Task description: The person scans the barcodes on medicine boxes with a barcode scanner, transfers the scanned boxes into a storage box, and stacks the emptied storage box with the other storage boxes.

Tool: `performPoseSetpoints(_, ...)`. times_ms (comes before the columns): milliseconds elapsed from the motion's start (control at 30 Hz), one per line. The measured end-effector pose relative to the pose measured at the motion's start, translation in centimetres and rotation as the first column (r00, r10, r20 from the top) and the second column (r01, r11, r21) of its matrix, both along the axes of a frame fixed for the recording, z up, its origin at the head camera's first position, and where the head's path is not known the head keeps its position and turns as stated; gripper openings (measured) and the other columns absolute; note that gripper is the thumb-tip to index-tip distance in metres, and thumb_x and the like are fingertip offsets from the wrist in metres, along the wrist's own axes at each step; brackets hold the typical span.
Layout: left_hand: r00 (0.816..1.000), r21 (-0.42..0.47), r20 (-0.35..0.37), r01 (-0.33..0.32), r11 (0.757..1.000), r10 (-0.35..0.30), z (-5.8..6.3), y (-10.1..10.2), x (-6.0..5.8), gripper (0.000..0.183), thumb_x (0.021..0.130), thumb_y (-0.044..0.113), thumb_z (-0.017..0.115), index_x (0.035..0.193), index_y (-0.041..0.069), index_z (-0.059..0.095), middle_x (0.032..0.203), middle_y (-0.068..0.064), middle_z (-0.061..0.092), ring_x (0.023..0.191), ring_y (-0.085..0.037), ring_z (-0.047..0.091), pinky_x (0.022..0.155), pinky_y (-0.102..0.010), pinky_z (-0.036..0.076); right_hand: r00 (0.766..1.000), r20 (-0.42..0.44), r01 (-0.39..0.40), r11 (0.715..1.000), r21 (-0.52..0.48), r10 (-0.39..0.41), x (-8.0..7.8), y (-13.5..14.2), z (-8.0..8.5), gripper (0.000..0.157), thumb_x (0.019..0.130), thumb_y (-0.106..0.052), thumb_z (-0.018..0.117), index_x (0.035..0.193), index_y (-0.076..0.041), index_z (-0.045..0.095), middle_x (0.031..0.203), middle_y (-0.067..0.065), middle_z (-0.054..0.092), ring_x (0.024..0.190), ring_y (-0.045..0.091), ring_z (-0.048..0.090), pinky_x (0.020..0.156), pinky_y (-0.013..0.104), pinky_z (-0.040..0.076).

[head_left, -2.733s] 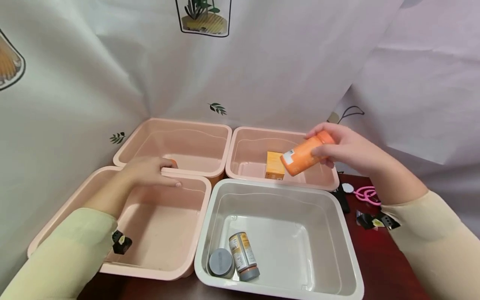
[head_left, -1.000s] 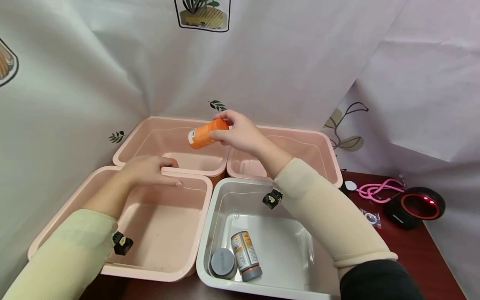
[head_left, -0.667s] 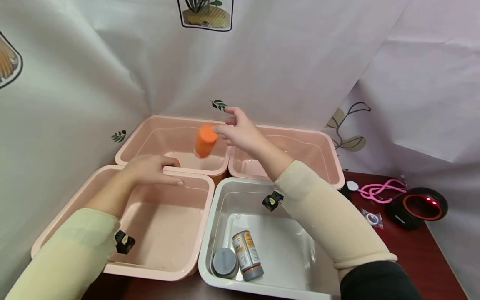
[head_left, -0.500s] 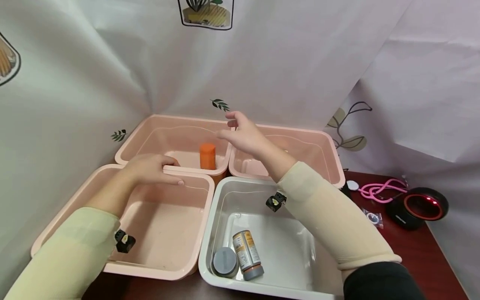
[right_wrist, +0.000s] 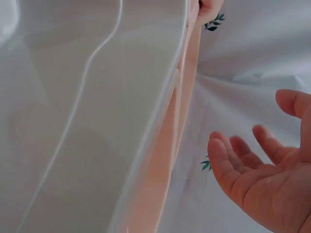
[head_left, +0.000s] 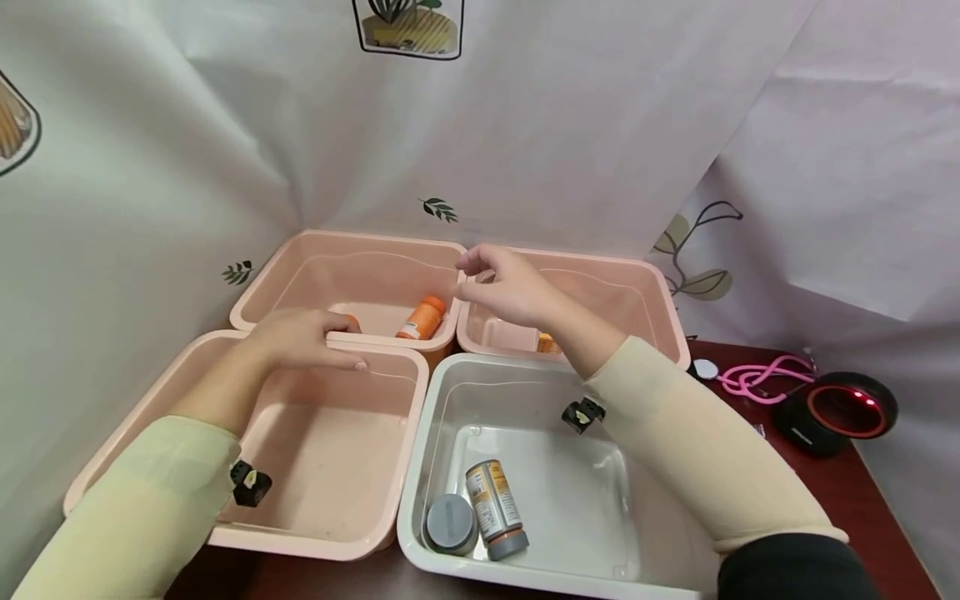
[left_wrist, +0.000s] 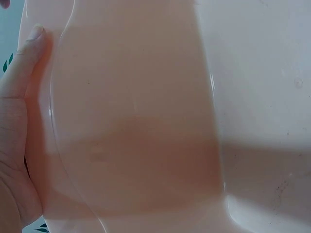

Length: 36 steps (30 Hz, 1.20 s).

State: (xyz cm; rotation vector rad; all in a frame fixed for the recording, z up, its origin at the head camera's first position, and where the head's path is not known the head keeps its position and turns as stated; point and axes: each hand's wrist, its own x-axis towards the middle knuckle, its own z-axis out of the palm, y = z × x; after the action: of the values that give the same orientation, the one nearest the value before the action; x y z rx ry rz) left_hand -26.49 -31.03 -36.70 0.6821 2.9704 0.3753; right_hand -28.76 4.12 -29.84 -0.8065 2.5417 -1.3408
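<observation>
My left hand (head_left: 300, 337) lies over the adjoining rims of the front left pink bin (head_left: 420, 392) and the back left pink bin (head_left: 337, 237). Its thumb (left_wrist: 31, 46) reaches down the front bin's inner wall in the left wrist view; the other fingers go over the far side, partly hidden. A bit of something orange (head_left: 352, 323) shows beside them. An orange bottle (head_left: 422, 318) lies tilted in the back left bin. My right hand (head_left: 510, 287) hovers over the back right pink bin (head_left: 637, 275), holding nothing, its fingers (right_wrist: 223, 160) loosely bent.
A grey bin (head_left: 540, 467) at front right holds a grey-capped jar (head_left: 451, 523) and a grey-capped bottle (head_left: 495, 508). A yellow box (head_left: 548, 342) lies in the back right bin. Right on the table are a pink stethoscope (head_left: 765, 377) and a black round device (head_left: 834, 414).
My right hand carried the orange bottle left from above the back right bin and let it go into the back left bin. The bottle tipped over; the hand moved back right. My left hand stayed.
</observation>
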Motion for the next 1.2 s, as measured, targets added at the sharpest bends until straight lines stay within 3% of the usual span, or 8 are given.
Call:
performPoseSetpoints(167, 1.0, 0.006, 0.0, -0.004, 1.0, 0.004, -0.2, 0.0, -0.1, 0.047, 0.08, 0.069, 0.083, 0.106, 0.032, 0.073, 0.096, 0.011, 0.071, 0.085, -0.015, 0.064, 0.079, -0.041, 0.047, 0.996, -0.066, -0.056, 0.997, 0.044, 0.059, 1.8, 1.1, -0.5, 0.033, 0.1, -0.024, 0.071, 0.129, -0.007, 0.067, 0.122, 0.005, 0.068, 0.11, 0.023, 0.07, 0.097, 0.039, 0.054)
performPoseSetpoints(333, 1.0, -0.006, 0.0, -0.012, 1.0, 0.012, -0.2, -0.1, -0.2, 0.048, 0.08, 0.072, 0.082, 0.107, 0.033, 0.073, 0.096, 0.011, 0.071, 0.086, -0.015, 0.064, 0.078, -0.041, 0.046, 0.984, -0.121, -0.124, 0.991, 0.045, 0.128, 3.8, 1.2, -1.6, 0.032, 0.098, -0.019, 0.074, 0.127, -0.008, 0.068, 0.118, 0.007, 0.071, 0.103, 0.017, 0.07, 0.092, 0.033, 0.057)
performPoseSetpoints(533, 1.0, -0.006, 0.002, -0.013, 1.0, 0.013, 0.1, -0.2, 0.0, 0.047, 0.08, 0.071, 0.083, 0.107, 0.033, 0.073, 0.095, 0.01, 0.071, 0.084, -0.015, 0.062, 0.077, -0.04, 0.046, 0.946, -0.168, -0.26, 0.959, 0.112, 0.276, 6.0, 1.5, -3.1, 0.025, 0.097, -0.016, 0.075, 0.119, -0.007, 0.071, 0.101, -0.002, 0.072, 0.093, 0.01, 0.067, 0.085, 0.028, 0.057)
performPoseSetpoints(733, 1.0, -0.015, -0.002, -0.009, 1.0, 0.009, 0.0, -0.1, -0.1, 0.048, 0.079, 0.071, 0.082, 0.107, 0.033, 0.073, 0.095, 0.01, 0.071, 0.083, -0.015, 0.063, 0.074, -0.04, 0.045, 0.883, -0.073, -0.425, 0.857, 0.292, 0.463, 7.5, 2.0, -5.4, 0.015, 0.098, -0.02, 0.074, 0.112, -0.013, 0.074, 0.089, -0.013, 0.068, 0.085, 0.003, 0.065, 0.081, 0.025, 0.056)
performPoseSetpoints(900, 1.0, -0.013, 0.002, -0.001, 1.0, 0.001, -0.2, -0.1, -0.2, 0.048, 0.08, 0.071, 0.082, 0.106, 0.033, 0.073, 0.096, 0.011, 0.071, 0.083, -0.014, 0.062, 0.075, -0.039, 0.046, 0.879, 0.008, -0.431, 0.788, 0.44, 0.476, 7.8, 2.0, -7.6, 0.017, 0.097, -0.025, 0.075, 0.113, -0.017, 0.074, 0.093, -0.013, 0.066, 0.086, 0.005, 0.062, 0.079, 0.025, 0.052)
performPoseSetpoints(1067, 1.0, 0.001, 0.011, -0.006, 1.0, 0.006, -0.2, -0.1, 0.0, 0.047, 0.08, 0.069, 0.083, 0.107, 0.032, 0.073, 0.095, 0.011, 0.071, 0.083, -0.014, 0.062, 0.076, -0.039, 0.046, 0.865, 0.132, -0.469, 0.689, 0.552, 0.483, 8.0, 1.8, -9.5, 0.041, 0.092, -0.028, 0.079, 0.13, -0.014, 0.072, 0.107, -0.001, 0.072, 0.093, 0.01, 0.065, 0.079, 0.027, 0.053)
performPoseSetpoints(1200, 1.0, 0.0, 0.007, -0.007, 1.0, 0.007, 0.0, -0.1, 0.0, 0.047, 0.08, 0.069, 0.083, 0.107, 0.032, 0.073, 0.095, 0.011, 0.071, 0.084, -0.015, 0.062, 0.076, -0.039, 0.046, 0.842, 0.251, -0.521, 0.601, 0.606, 0.477, 8.5, 1.8, -10.2, 0.072, 0.084, -0.028, 0.088, 0.15, -0.017, 0.061, 0.129, 0.003, 0.07, 0.113, 0.01, 0.064, 0.094, 0.028, 0.051)
